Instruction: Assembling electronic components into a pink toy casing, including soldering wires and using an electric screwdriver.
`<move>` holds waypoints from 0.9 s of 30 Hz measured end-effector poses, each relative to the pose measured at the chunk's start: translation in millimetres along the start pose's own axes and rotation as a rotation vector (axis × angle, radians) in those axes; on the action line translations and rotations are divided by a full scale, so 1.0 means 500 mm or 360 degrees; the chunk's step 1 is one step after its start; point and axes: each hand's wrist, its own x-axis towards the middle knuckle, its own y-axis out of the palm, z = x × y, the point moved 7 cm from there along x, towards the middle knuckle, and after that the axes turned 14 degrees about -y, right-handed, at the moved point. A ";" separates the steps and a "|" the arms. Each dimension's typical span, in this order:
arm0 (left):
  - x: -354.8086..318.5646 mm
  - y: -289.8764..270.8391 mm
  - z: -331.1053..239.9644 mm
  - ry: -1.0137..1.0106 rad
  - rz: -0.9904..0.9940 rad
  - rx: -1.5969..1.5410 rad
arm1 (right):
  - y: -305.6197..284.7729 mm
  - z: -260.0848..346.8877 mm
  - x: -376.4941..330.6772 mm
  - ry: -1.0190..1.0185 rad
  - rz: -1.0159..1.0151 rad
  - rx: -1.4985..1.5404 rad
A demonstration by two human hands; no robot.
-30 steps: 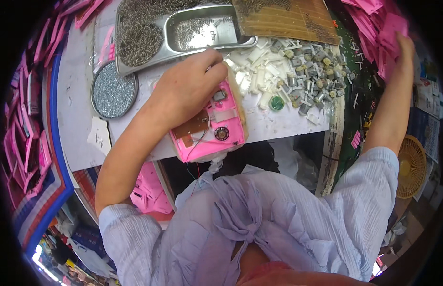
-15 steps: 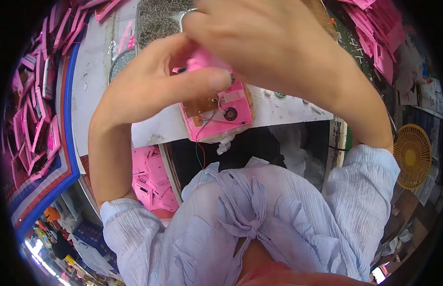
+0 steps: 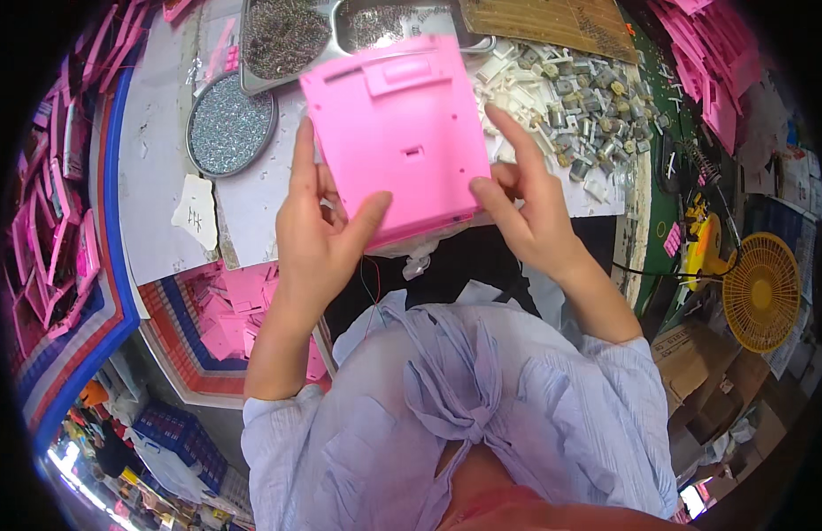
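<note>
A flat pink plastic cover (image 3: 402, 142), with a small rectangular slot and a raised block near its far end, lies between my hands at the table's near edge. My left hand (image 3: 327, 217) grips its left side, thumb on top and fingers along the edge. On the opposite side my right hand (image 3: 530, 208) closes on the edge, its thumb at the near corner and index finger farther up. Beneath the cover, the pink casing and its electronics are hidden. Thin wires (image 3: 375, 283) hang out from under the near left corner.
A round dish of small screws (image 3: 232, 124) sits left, below a metal tray of springs (image 3: 287, 40). Small motors (image 3: 597, 106) and white plastic pieces (image 3: 508, 75) are heaped right. Pink parts (image 3: 238, 310) fill a bin below left. A yellow fan (image 3: 760, 292) stands far right.
My hands, earlier crossed over the open casing, have moved apart and nearer me to the two sides. The pink cover now lies over the casing, hiding its electronics.
</note>
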 end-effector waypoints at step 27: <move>-0.061 -0.001 0.079 -0.0080 -0.0103 0.0513 | 0.044 -0.008 0.042 -0.0343 0.0790 -0.1144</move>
